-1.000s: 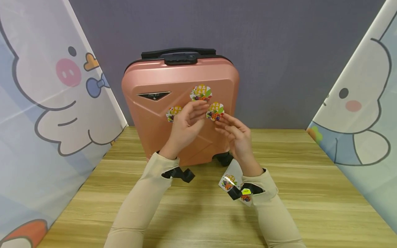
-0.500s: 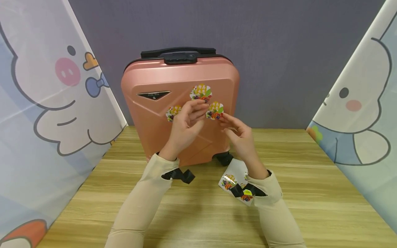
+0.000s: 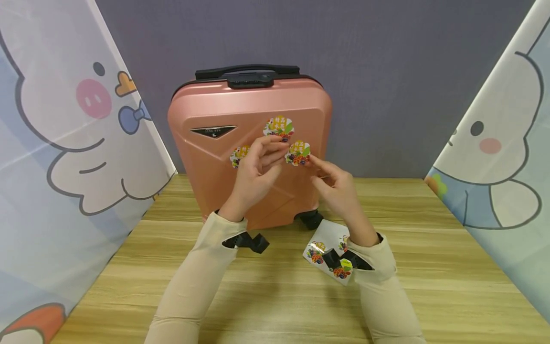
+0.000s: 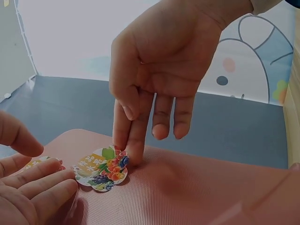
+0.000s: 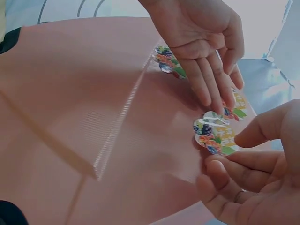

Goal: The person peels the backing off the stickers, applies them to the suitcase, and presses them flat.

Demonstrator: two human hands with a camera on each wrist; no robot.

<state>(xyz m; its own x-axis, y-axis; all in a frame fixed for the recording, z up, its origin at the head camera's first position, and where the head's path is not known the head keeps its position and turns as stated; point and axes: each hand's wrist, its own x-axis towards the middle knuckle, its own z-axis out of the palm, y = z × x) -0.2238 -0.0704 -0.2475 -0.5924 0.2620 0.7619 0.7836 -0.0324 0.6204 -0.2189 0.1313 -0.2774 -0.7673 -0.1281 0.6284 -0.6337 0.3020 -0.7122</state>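
A fruit sticker [image 3: 299, 154] with a scalloped edge lies against the front of an upright pink suitcase [image 3: 215, 102]. My right hand [image 3: 339, 188] touches its right edge with extended fingertips, the thumb held apart. In the left wrist view, these fingers reach down to the sticker [image 4: 101, 168] and the case. My left hand [image 3: 258, 174] is at the sticker's other side, fingers extended and fingertips close to its left edge. A second fruit sticker [image 3: 278, 126] is above, and a third sticker [image 3: 238, 155] is partly hidden behind my left hand.
On the wooden table [image 3: 258, 296], a white sticker sheet [image 3: 325, 234] lies below my right wrist, partly covered by it. A grey wall [image 3: 386, 86] stands behind the suitcase. Cartoon-printed panels [image 3: 51, 129] flank the table on both sides.
My right hand has shifted slightly right; its fingers have drawn together at the sticker's right edge and its wrist uncovers more of the sheet. My left hand has barely moved.
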